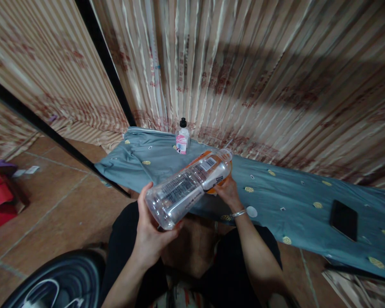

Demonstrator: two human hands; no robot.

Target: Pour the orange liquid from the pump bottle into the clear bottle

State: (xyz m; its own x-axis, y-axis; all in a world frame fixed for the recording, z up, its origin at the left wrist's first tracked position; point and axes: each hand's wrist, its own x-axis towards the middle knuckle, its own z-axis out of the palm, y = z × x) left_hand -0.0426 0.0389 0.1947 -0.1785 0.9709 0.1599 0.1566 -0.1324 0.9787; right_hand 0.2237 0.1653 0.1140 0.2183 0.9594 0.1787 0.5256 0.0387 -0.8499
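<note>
Large clear bottle point(186, 190): held at a slant between both hands, its base end toward the left hand and its narrow mouth beyond the right hand; from my remote seat I take the two-ended hold as a way to steady a long, smooth body.
Left hand point(150, 239): gripping the base end, fingers along one side and thumb on the other, probably to stop it slipping down.
Right hand point(227, 192): closed on the upper part near the shoulder, some fingers hidden from me, seemingly setting the tilt.
Orange patch point(211, 190): showing beside the right fingers (label or separate wrapper, I cannot tell).
White disc point(252, 211): lying just beside the right wrist, perhaps a cap kept within easy reach.
Small bottle point(181, 141): upright with its black top on, beyond both hands, apart from the big one; I judge that spot keeps it from being knocked.
Dark flat device point(344, 219): well off to the right of the right hand, likely out of the way.
Patterned cloth point(295, 194): spread beneath and beyond the hands, supporting these smaller things.
</note>
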